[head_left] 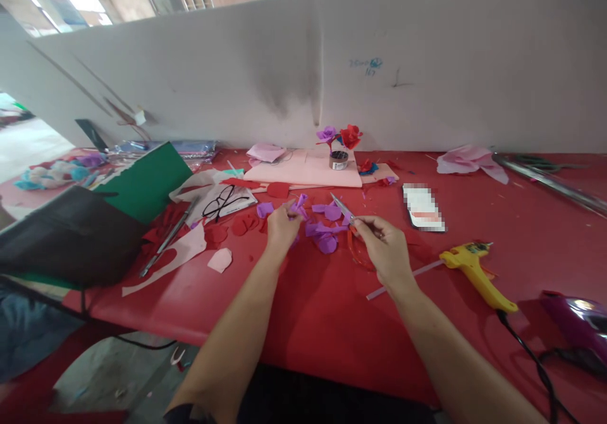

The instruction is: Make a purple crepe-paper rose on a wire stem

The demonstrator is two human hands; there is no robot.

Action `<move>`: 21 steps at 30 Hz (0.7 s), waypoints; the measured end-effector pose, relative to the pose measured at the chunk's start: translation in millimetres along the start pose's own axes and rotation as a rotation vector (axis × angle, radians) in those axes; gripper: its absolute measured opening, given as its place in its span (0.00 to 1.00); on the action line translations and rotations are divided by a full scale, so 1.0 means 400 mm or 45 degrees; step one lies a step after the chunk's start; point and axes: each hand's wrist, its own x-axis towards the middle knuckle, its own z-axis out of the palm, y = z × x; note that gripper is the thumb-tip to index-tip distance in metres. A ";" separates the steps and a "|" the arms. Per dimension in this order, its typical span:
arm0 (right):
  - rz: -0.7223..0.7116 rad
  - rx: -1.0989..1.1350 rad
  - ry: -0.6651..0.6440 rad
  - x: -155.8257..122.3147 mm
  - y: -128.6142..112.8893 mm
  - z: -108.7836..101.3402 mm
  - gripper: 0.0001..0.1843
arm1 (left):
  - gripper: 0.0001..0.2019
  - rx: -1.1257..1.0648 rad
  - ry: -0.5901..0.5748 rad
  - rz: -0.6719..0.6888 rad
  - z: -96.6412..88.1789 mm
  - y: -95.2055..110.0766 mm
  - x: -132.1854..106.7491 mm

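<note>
My left hand (283, 227) is closed in a pinch at a small purple paper piece (300, 204), just above the table. My right hand (386, 250) grips scissors (341, 206), their silver blades pointing away and to the left. Between my hands lie several purple paper petals (327, 241), some rounded and some curled. An orange curved strip or loop (353, 250) shows below my right fingers; whether it belongs to the scissors I cannot tell. Red paper petals (244, 224) are scattered left of my left hand.
A yellow glue gun (474, 272) with a glue stick lies right, near a phone (423, 207). Purple and red paper flowers (349, 136) stand in a brown ring (338, 160) at the back. Left are eyeglasses (224, 203), a green sheet (147, 181) and a dark bag (71, 234).
</note>
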 end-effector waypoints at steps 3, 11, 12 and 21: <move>0.064 0.080 0.016 0.006 -0.001 -0.002 0.14 | 0.08 0.174 -0.071 0.154 0.018 0.008 -0.016; 0.163 0.128 -0.008 0.008 -0.005 0.003 0.13 | 0.05 0.345 -0.352 0.271 0.056 0.008 -0.037; 0.159 0.116 -0.023 0.006 -0.003 0.005 0.12 | 0.04 0.308 -0.344 0.262 0.060 0.004 -0.036; 0.060 -0.119 -0.213 -0.002 0.023 0.010 0.16 | 0.04 -0.206 -0.305 0.341 0.053 0.019 -0.032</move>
